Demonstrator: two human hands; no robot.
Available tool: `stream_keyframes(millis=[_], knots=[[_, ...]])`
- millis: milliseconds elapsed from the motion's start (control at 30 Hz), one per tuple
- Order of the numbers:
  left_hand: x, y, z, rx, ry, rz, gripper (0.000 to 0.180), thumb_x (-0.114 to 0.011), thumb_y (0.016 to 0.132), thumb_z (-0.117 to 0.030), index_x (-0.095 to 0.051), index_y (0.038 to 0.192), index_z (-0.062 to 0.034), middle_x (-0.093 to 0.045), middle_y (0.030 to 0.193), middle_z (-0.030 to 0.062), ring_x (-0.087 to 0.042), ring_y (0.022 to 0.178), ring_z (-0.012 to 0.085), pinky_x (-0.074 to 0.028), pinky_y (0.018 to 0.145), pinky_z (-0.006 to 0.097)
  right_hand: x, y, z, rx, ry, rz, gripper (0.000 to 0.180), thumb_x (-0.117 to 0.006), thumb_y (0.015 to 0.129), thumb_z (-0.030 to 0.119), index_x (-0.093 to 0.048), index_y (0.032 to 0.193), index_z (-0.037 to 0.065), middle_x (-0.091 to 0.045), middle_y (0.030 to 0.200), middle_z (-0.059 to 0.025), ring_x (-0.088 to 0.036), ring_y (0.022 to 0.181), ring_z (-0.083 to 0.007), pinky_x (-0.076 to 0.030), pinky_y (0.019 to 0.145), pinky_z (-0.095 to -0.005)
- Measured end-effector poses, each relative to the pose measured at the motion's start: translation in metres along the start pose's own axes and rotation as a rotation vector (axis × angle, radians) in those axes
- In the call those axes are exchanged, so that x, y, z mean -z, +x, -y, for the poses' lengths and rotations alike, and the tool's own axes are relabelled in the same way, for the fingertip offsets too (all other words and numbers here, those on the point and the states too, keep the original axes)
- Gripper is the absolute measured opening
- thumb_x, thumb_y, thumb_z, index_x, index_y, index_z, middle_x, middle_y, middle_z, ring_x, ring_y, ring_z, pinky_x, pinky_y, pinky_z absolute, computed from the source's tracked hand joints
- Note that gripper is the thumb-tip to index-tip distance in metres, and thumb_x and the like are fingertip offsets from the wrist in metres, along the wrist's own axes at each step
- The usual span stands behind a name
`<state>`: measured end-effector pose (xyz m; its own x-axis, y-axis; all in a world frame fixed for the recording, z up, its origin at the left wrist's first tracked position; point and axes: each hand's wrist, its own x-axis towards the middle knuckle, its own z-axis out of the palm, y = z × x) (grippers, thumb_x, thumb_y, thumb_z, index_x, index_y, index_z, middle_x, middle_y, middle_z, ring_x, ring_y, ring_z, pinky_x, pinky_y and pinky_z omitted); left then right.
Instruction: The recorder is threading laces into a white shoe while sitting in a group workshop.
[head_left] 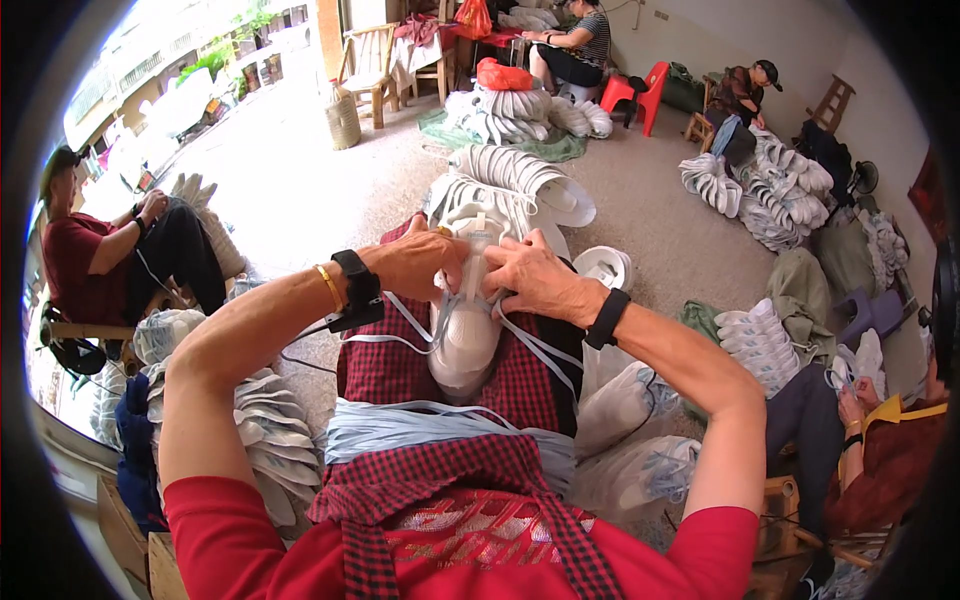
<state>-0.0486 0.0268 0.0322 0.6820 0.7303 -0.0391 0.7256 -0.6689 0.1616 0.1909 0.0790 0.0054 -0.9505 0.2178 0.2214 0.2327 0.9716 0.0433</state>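
A white shoe upper [468, 345] lies between my thighs with its rounded toe toward me. Pale blue-grey shoelace [540, 345] runs through its front, and loose ends trail to both sides. My left hand [432, 262] is closed at the left edge of the shoe's opening, its fingers curled over the upper. On the opposite edge my right hand [540, 278] has its fingers bent and pinched where the lace comes out; the fingertips partly hide it. A thick bundle of light blue laces [430, 432] lies across my lap on a red-and-black checked apron [440, 468].
A row of nested white uppers [510, 180] sits just beyond my hands. More uppers are heaped at my left [275, 440] and in plastic bags [635, 410] at my right. Several other people work around the room. A red plastic chair [650, 95] stands at the back.
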Motion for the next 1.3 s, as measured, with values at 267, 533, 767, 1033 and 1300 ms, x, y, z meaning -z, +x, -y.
stream_keyframes(millis=[267,533,767,1033,1300], knots=[[0.013,-0.007,0.001,0.042,-0.120,0.028,0.023,-0.077,0.067,-0.007,-0.075,0.090,-0.0070,-0.063,0.095,0.0075,-0.060,0.104,0.0256,-0.042,0.091,0.043,0.011,0.014,-0.002,0.014,0.083,0.017,0.026,-0.081,0.068,0.017,-0.070,0.091,0.013,-0.059,0.099,-0.0022,-0.056,0.102,-0.0239,-0.040,0.085,-0.0470],[-0.013,-0.026,-0.003,-0.020,-0.328,-0.239,0.016,-0.076,0.072,-0.002,-0.071,0.087,-0.0003,-0.066,0.100,0.0113,-0.067,0.096,0.0288,-0.054,0.081,0.038,-0.002,0.048,0.017,-0.166,0.660,-0.323,0.018,-0.049,0.074,0.000,-0.057,0.090,-0.001,-0.063,0.087,-0.0198,-0.064,0.081,-0.0348,-0.051,0.076,-0.0422],[-0.028,-0.027,0.000,-0.051,-0.275,-0.353,0.017,-0.077,0.069,-0.001,-0.060,0.074,-0.0011,-0.064,0.093,0.0113,-0.064,0.093,0.0328,-0.051,0.080,0.041,-0.004,0.052,0.016,-0.211,0.624,-0.315,0.015,-0.048,0.079,0.001,-0.054,0.093,0.000,-0.061,0.079,-0.0213,-0.063,0.084,-0.0402,-0.049,0.078,-0.0471],[-0.040,-0.028,0.002,-0.121,-0.318,-0.471,0.016,-0.067,0.062,0.007,-0.059,0.073,-0.0028,-0.059,0.087,0.0103,-0.062,0.087,0.0318,-0.050,0.076,0.041,-0.011,0.053,0.012,-0.204,0.761,-0.150,0.029,-0.051,0.078,-0.003,-0.052,0.107,-0.001,-0.069,0.092,-0.0189,-0.068,0.093,-0.0324,-0.051,0.085,-0.0425],[-0.042,-0.031,0.000,-0.079,-0.282,-0.515,0.017,-0.065,0.062,0.009,-0.060,0.073,-0.0032,-0.062,0.091,0.0090,-0.063,0.089,0.0320,-0.051,0.079,0.041,0.014,0.059,0.003,-0.276,0.763,0.136,0.037,-0.052,0.076,0.001,-0.052,0.113,-0.001,-0.071,0.097,-0.0160,-0.067,0.097,-0.0251,-0.049,0.089,-0.0338]])
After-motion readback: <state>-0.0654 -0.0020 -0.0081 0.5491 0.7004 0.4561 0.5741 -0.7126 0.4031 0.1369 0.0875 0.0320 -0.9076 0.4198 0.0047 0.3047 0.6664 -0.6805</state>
